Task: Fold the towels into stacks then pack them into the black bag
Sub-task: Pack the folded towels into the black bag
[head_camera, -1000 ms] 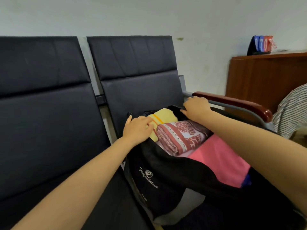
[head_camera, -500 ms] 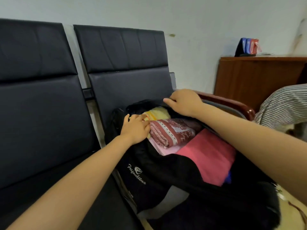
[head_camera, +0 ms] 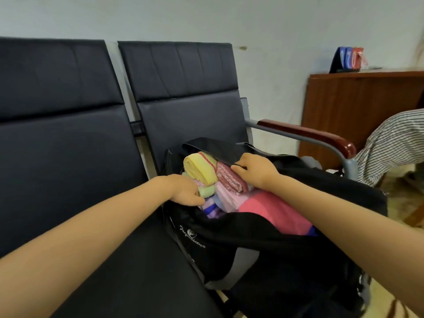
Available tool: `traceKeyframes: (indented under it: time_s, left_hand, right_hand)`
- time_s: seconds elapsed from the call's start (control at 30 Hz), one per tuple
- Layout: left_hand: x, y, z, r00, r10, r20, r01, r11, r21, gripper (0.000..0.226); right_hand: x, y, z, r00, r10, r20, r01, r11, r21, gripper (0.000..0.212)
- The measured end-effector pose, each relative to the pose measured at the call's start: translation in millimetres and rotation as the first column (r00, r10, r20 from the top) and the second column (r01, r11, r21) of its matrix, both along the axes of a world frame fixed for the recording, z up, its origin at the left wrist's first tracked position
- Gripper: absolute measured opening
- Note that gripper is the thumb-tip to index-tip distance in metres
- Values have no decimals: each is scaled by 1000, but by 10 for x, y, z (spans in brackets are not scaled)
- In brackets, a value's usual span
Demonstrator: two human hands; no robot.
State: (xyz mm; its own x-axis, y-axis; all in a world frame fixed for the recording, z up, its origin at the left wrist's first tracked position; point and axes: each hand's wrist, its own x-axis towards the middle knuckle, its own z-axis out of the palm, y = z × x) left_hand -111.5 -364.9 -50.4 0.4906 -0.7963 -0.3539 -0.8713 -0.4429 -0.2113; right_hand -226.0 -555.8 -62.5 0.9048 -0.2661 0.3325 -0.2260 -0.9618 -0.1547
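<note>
A black bag [head_camera: 263, 246] is sitting open on the right-hand seat [head_camera: 190, 120] of a row of dark padded chairs, its mouth facing up and stuffed with folded towels. A yellow towel [head_camera: 200, 168] is lying on top at the far left of the opening, with a red patterned towel [head_camera: 229, 177] touching it on the right. A pale green towel [head_camera: 206, 191] is showing just below the yellow one, a light pink towel [head_camera: 231, 198] is lying under the red one, and a bright pink towel [head_camera: 273, 212] is filling the near right part of the bag. A blue-and-purple striped edge [head_camera: 212, 208] is peeking out between them.

The left hand [head_camera: 185, 190] is resting at the bag's near-left rim, its fingers curled together and pressing against the green towel; whether it is pinching the cloth or the rim cannot be told. The right hand [head_camera: 254, 172] is lying over the red towel, fingers closed together and curled onto the bag's far black edge beside it.

To the right, a red-brown armrest [head_camera: 305, 134] is standing beside the bag, with a wooden cabinet [head_camera: 358, 106] and a striped cloth [head_camera: 390, 143] beyond it.
</note>
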Motion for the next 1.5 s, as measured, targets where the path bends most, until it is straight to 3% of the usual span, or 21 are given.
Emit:
traceKeyframes:
  time_s: [0.13, 0.23, 0.3, 0.4, 0.47, 0.53, 0.6, 0.63, 0.67, 0.7, 0.73, 0.83, 0.9, 0.97, 1.07, 1.13, 1.2, 1.3, 1.4, 1.5]
  left_hand:
    - [-189, -42, -38, 919, 98, -381, -109, 994, -7, 32]
    - [-267, 10, -8, 859, 30, -511, -14, 999, 34, 20]
    - [-240, 114, 18, 862, -44, -505, 51, 999, 1, 25]
    - [-186, 215, 44, 889, -216, -404, 76, 939, -335, 16]
    - [-200, 225, 106, 926, -305, -224, 104, 775, -623, 16]
    - [-224, 196, 186, 936, -351, -38, 185, 579, -794, 22]
    - [-251, 166, 231, 931, -356, 80, 254, 477, -842, 26]
    - [-246, 156, 235, 931, -349, 111, 273, 459, -846, 29]
    - [-235, 156, 234, 931, -342, 127, 284, 462, -840, 31]
    - [-211, 162, 233, 931, -334, 145, 302, 488, -819, 34]
    - [-182, 172, 237, 927, -333, 172, 336, 537, -774, 36]
    - [-55, 220, 300, 913, -363, 187, 404, 734, -547, 35]
    - [91, 256, 366, 932, -329, 149, 361, 825, -435, 38]
    - [237, 284, 438, 935, -302, 186, 352, 858, -373, 44]
    - [354, 274, 551, 907, -320, 273, 407, 832, -377, 30]
    - [364, 218, 606, 931, -255, 261, 360, 756, -546, 19]
    - [336, 125, 600, 968, -170, 186, 252, 658, -710, 17]
    - [246, -67, 511, 991, -132, 9, 87, 603, -793, 11]
    - [203, -195, 497, 969, -141, -201, -66, 640, -766, 4]
    - [316, -216, 572, 987, -158, 10, 129, 764, -632, 13]
  right_hand:
    - [-35, 17, -8, 1000, -16, -7, 16, 999, 36, 38]
    - [-59, 35, -9, 1000, -11, -7, 11, 999, 35, 37]
    - [-73, 51, -10, 1000, 1, -5, -1, 999, 48, 36]
    - [-97, 103, -11, 996, 79, 44, -84, 988, 127, 34]
    - [-150, 169, 29, 980, 164, 111, -184, 960, 211, 33]
    - [-226, 275, 103, 966, 170, 193, -232, 898, 373, 36]
    - [-330, 342, 207, 977, 91, 191, -194, 745, 639, 42]
    - [-391, 361, 268, 985, 102, 142, -174, 577, 798, 46]
    - [-461, 363, 319, 982, 164, 94, -150, 378, 914, 51]
    - [-539, 345, 349, 965, 251, 76, -142, 255, 957, 55]
    - [-613, 326, 372, 941, 331, 73, -156, 233, 960, 52]
    - [-772, 308, 377, 917, 400, 4, -177, 398, 900, 27]
    - [-804, 303, 378, 927, 375, -20, -152, 423, 893, 22]
    - [-800, 300, 396, 943, 333, 3, -159, 441, 883, 28]
    - [-797, 304, 469, 962, 267, 63, -213, 581, 785, 32]
    - [-790, 229, 521, 971, 192, 146, -237, 656, 717, 37]
    - [-781, 108, 563, 970, 124, 207, -228, 751, 619, 38]
    - [-744, -52, 522, 972, 88, 219, -182, 869, 459, 33]
    - [-709, -155, 378, 991, 107, 81, -126, 952, 280, 33]
    - [-699, -218, 259, 995, 88, 39, -95, 965, 245, 33]
